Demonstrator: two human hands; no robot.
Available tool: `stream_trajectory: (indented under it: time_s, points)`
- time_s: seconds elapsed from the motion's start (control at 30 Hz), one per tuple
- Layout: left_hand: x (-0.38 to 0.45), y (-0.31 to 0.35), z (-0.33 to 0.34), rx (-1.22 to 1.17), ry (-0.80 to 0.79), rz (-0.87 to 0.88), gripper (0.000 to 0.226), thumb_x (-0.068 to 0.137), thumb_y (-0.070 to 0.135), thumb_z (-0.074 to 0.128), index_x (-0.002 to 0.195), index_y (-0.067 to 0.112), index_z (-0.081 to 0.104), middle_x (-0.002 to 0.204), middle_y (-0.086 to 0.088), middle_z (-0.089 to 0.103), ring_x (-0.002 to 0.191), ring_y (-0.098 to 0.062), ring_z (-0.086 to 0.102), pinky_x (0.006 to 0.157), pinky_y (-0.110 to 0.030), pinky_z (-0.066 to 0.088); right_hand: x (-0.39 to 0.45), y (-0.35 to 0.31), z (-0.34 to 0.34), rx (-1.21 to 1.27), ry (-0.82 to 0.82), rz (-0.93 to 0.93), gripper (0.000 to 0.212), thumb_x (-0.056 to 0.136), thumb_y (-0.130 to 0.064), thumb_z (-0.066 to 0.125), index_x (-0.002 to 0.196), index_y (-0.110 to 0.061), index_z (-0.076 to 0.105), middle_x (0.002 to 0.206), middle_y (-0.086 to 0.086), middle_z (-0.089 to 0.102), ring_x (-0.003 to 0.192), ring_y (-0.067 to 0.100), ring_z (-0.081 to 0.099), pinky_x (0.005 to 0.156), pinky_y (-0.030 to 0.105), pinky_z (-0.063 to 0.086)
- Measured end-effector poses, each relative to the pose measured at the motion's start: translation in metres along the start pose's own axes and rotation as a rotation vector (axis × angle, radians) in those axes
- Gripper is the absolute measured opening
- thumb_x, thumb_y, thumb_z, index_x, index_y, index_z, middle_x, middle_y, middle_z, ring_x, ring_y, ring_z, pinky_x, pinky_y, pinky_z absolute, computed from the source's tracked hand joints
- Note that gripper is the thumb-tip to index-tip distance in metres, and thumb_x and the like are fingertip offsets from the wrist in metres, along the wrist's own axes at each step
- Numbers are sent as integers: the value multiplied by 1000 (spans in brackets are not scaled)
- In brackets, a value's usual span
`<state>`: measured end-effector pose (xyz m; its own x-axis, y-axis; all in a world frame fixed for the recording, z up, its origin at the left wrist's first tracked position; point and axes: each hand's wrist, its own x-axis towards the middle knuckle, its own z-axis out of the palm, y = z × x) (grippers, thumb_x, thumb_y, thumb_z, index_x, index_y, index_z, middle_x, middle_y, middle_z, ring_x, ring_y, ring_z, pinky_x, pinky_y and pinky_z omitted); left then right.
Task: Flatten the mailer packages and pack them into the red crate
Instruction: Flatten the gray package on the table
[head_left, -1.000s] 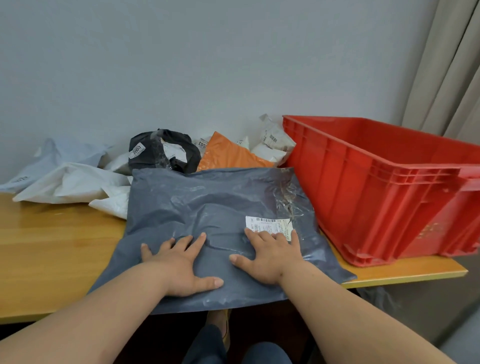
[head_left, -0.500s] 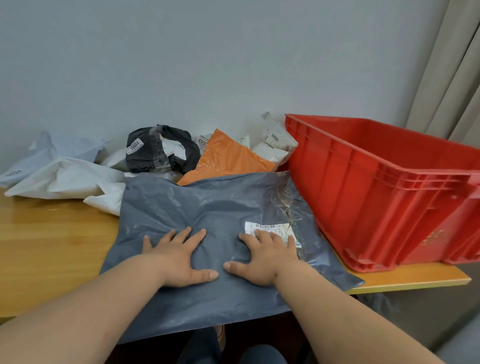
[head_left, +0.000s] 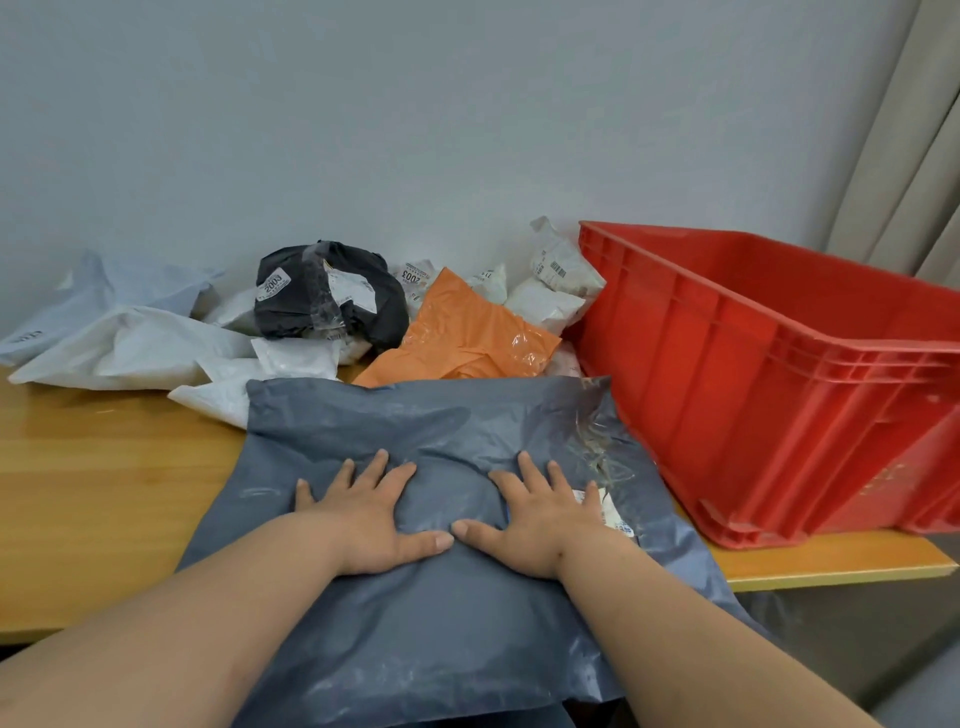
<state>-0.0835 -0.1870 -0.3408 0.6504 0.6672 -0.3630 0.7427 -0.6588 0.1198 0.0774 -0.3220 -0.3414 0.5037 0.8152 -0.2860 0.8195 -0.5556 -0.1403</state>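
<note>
"2003" on the black mailer's (head_left: 332, 296) white label (head_left: 274, 284) and a neighbouring tag (head_left: 414, 277).

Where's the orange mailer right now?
In the head view, the orange mailer lies mid-table behind the gray mailer, between the black package and the red crate.

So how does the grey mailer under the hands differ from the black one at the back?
The grey mailer lies spread out at the front of the table, its near edge hanging over; the black mailer sits bunched into a lump by the wall. The left hand and right hand press flat on the grey mailer; nothing touches the black mailer. The grey mailer looks far larger. Both carry white labels and neither is in the red crate.
</note>
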Motion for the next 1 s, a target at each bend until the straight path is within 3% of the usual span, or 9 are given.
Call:
stream_trajectory:
  time_s: [0.1, 0.17, 0.27, 0.33, 0.47, 0.83, 1.0]
  points:
    - [3, 0, -5, 23, -63, -3, 112, 63, 97, 34, 151, 46, -13, 162, 12, -17, 151, -25, -10, 114, -68, 1, 0, 0, -4, 20, -52, 12, 98, 73, -93, 30, 155, -46, 5, 166, -7, -9, 152, 28, -11, 116, 66, -7]
    - [4, -1, -14, 16, -60, 2, 114, 59, 99, 33, 152, 46, -6, 164, 10, -7, 151, -27, -1, 114, -68, 7, 2, -1, -14, 31, -96, 32, 100, 72, -94, 31, 155, -45, 7, 167, -7, -5, 153, 27, -8, 116, 66, -6]
    - [6, 0, -22, -12, 136, -17, 110, 57, 99, 21, 152, 46, 7, 161, 6, 7, 148, -27, 10, 116, -60, 16, 7, -2, -23, 28, -28, 32, 102, 70, -96, 29, 155, -45, 7, 166, -8, -9, 153, 27, -8, 117, 64, -6]
    - [9, 1, -22, -24, 200, -36, 96, 69, 93, 19, 152, 48, 0, 163, 7, -3, 150, -25, -2, 117, -61, 7, 9, -2, -19, -13, 33, 17, 102, 69, -97, 25, 154, -48, 0, 164, -9, -17, 152, 28, -15, 116, 65, -8]
    - [13, -3, -9, -56, 53, -110, 93, 72, 93, 15, 149, 50, -15, 161, 13, -21, 149, -28, -17, 114, -67, -2, 13, 1, -3, -35, 20, 11, 100, 69, -98, 18, 153, -49, -6, 164, -9, -20, 151, 28, -19, 114, 67, -10]
    - [13, -2, -6, -40, -3, -154, 97, 68, 96, 11, 150, 49, -12, 161, 14, -19, 148, -31, -18, 112, -69, -5, 13, 2, 1, -44, 31, 16, 96, 71, -95, 9, 154, -49, -3, 166, -10, -10, 152, 26, -13, 115, 65, -11]
    - [11, -1, -10, -46, -43, -163, 98, 69, 95, 13, 151, 47, -8, 162, 13, -18, 148, -32, -19, 112, -69, -5, 15, -1, -2, -9, 16, 25, 84, 79, -89, 11, 154, -49, 8, 166, -10, -5, 153, 24, -9, 115, 66, -9]
